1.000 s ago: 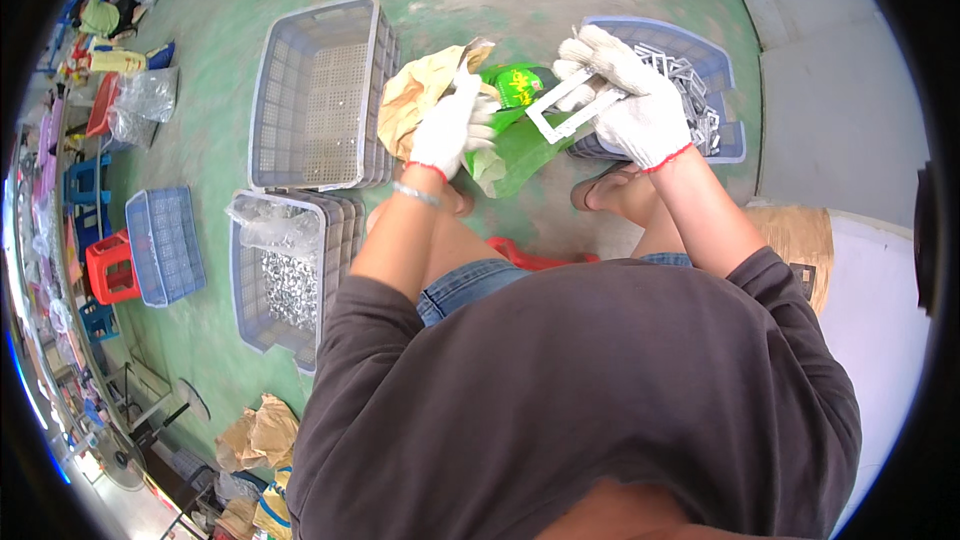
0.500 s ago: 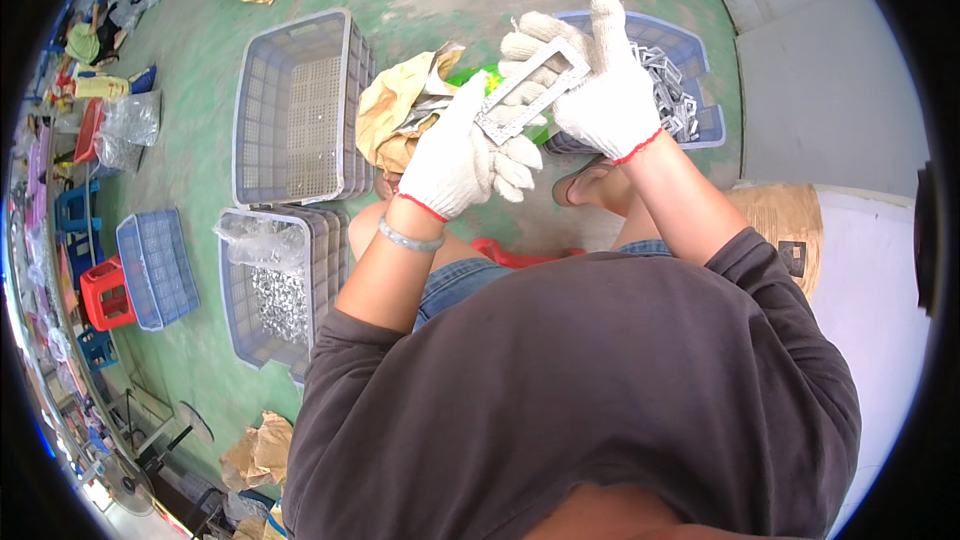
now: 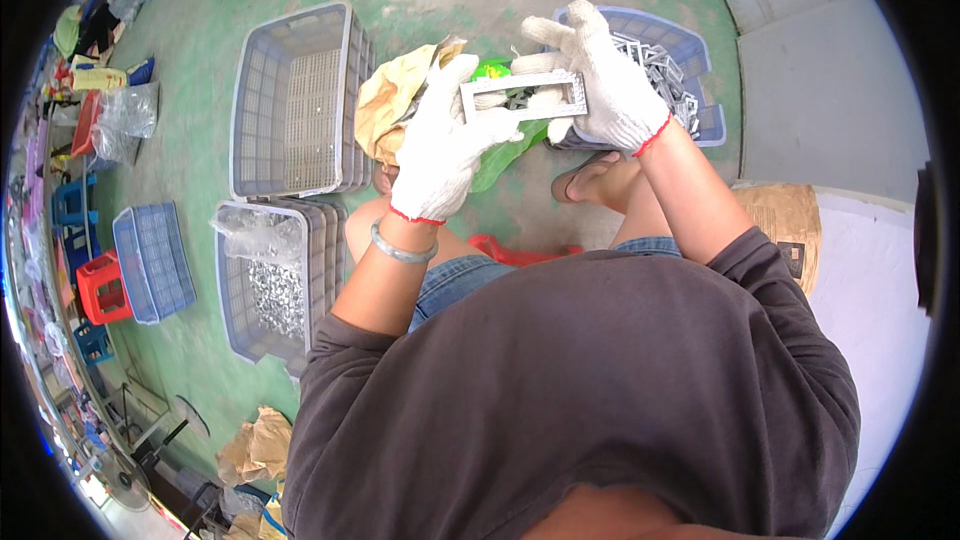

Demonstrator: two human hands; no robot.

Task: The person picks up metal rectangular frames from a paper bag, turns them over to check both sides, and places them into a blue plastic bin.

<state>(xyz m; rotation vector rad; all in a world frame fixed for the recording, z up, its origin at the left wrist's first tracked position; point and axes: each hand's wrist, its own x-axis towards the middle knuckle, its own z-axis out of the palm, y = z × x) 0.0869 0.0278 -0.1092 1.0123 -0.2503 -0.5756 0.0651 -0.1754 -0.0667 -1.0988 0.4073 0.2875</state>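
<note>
A thin, silver-grey rectangular metal frame (image 3: 527,82) with an open middle is held up between my hands, nearly level. My left hand (image 3: 437,155), in a white knit glove, pinches its left end, the thumb lying along the lower bar. My right hand (image 3: 618,95), gloved the same way, holds the right end, with some fingers behind the frame and others pointing up and away. Beyond my right hand, a blue-grey crate (image 3: 712,123) holds many similar metal frames (image 3: 655,73). A crumpled brown paper sack (image 3: 385,110) and a green bag (image 3: 492,168) are beneath my hands.
To the left stand a large blue-grey crate (image 3: 240,105) and another crate (image 3: 228,285) holding small metal pieces and clear plastic. Farther left are a blue basket (image 3: 155,265) and a red stool (image 3: 103,288). A pale wall (image 3: 835,90) rises on the right.
The metal frame has turned from a steep diagonal to nearly level. My left hand has turned more upright, its thumb now across the lower bar. My right hand's fingers have shifted behind the right end.
</note>
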